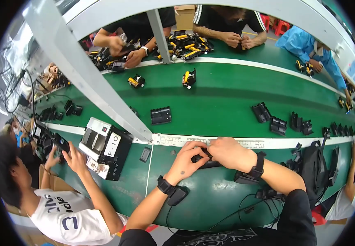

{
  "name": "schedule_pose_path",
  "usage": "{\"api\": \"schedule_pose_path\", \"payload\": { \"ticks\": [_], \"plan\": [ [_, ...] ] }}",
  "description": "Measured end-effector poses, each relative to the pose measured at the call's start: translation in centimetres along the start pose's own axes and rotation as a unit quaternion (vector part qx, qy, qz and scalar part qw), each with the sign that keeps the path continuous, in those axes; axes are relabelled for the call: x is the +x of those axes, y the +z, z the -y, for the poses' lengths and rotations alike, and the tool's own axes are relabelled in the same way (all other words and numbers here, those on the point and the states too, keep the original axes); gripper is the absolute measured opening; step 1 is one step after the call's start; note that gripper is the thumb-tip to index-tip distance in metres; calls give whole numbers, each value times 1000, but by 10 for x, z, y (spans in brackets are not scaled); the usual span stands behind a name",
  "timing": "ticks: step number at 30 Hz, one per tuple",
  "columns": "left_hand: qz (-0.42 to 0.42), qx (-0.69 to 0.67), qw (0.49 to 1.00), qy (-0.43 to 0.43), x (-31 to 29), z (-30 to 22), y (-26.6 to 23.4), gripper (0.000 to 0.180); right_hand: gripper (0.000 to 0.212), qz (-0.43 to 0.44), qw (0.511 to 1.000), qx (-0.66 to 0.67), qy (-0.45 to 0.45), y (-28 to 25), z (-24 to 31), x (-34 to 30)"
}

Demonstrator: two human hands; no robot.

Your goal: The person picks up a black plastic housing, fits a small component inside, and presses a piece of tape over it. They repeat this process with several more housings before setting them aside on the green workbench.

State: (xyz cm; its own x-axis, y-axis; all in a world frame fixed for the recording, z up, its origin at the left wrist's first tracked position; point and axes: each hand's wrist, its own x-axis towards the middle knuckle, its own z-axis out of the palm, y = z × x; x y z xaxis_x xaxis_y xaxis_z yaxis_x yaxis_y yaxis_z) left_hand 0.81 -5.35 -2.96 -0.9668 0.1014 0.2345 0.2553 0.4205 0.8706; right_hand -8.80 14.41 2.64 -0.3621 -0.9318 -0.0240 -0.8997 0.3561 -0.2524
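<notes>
Near the bench's far edge, my left hand (189, 160) and my right hand (231, 153) meet over a black plastic housing (209, 163). The left fingers curl round its left end. My right hand is closed over its right end, its fingertips mostly hidden behind the knuckles. The hands cover much of the part, so its exact shape cannot be made out. Both wrists wear black straps with dark boxes. A small dark grey plastic piece (145, 154) lies on the green bench left of my left hand.
A black-and-white device (105, 148) stands at the left beside a slanted metal post (91, 78). Beyond the metal rail, a green belt (214, 102) carries black housings (161, 115) and yellow-black assemblies (189, 78). Cables (243, 205) and a black bag (313, 168) lie right. Co-workers sit around.
</notes>
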Motion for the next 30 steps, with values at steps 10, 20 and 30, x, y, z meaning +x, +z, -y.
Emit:
{"api": "schedule_pose_path", "payload": {
  "ticks": [10,20,30],
  "plan": [
    [-86,126,985,78,14,-6,-15,18,18,-105,993,-33,44,-2,-14,-10],
    [-133,622,769,-62,45,59,-66,42,39,-30,961,-50,269,-46,-31,-185],
    [-116,428,895,39,7,5,10,46,28,-73,915,3,397,-10,4,-244]
  ]
}}
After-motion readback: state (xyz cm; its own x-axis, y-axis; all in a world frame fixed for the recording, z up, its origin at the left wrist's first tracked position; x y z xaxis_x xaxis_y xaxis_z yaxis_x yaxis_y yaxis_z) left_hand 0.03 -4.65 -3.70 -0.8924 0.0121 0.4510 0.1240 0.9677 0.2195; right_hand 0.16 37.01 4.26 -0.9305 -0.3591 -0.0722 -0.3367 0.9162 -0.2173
